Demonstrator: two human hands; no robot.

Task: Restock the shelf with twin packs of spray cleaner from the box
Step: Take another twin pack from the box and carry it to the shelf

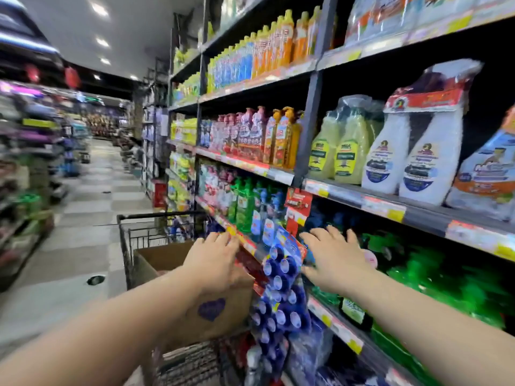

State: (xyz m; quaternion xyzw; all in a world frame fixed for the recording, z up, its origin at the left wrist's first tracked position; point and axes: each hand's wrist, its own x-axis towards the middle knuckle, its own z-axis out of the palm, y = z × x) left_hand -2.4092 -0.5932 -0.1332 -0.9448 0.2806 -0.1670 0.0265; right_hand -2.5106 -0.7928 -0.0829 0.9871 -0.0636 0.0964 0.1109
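Note:
Twin packs of spray cleaner stand on the shelf at upper right: a white pair (412, 154) under a red header card and a yellow-green pair (341, 147) to its left. The open cardboard box (164, 260) sits in a shopping cart (125, 240) at lower centre. My left hand (214, 257) reaches forward over the box with straight fingers, its tips at the price rail of the lower shelf. My right hand (334, 254) stretches with spread fingers toward the lower shelf of green bottles (434, 277). Neither hand holds anything.
A hanging strip of blue round items (281, 288) dangles from the shelf edge between my hands. Rows of green and blue bottles (250, 210) and pump bottles (267, 137) fill the shelves to the left. The tiled aisle (92, 196) runs ahead, with more shelving on its left.

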